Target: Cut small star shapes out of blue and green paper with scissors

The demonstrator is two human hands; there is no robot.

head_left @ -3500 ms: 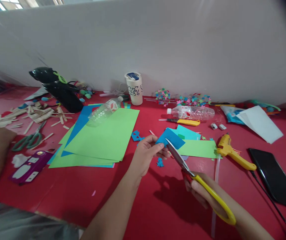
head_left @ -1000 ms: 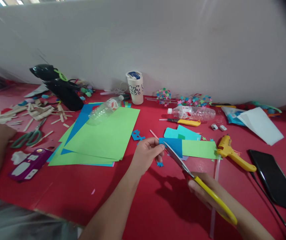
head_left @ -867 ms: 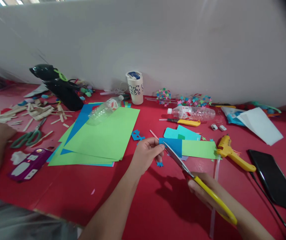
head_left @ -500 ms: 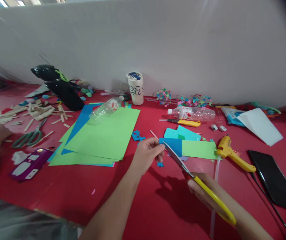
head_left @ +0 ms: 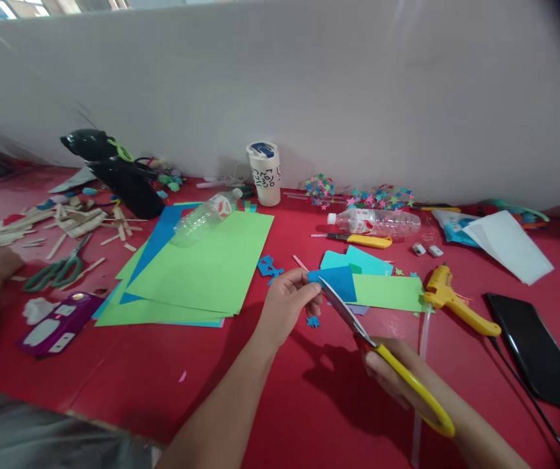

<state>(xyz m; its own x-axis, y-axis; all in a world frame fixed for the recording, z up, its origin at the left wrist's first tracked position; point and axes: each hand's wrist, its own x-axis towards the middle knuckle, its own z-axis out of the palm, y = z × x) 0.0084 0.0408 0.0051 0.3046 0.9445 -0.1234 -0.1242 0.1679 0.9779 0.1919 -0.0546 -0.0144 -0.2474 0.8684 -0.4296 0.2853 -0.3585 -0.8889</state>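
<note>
Head view — left hand (head_left: 287,303) has blue paper (head_left: 341,281) pinched in its fingers, right hand (head_left: 388,378) wrapped round yellow-handled scissors (head_left: 386,356) — blades overlapping the paper.

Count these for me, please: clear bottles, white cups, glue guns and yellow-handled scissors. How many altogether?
Clear bottles: 2
White cup: 1
Glue gun: 1
Yellow-handled scissors: 1
Total: 5
</note>
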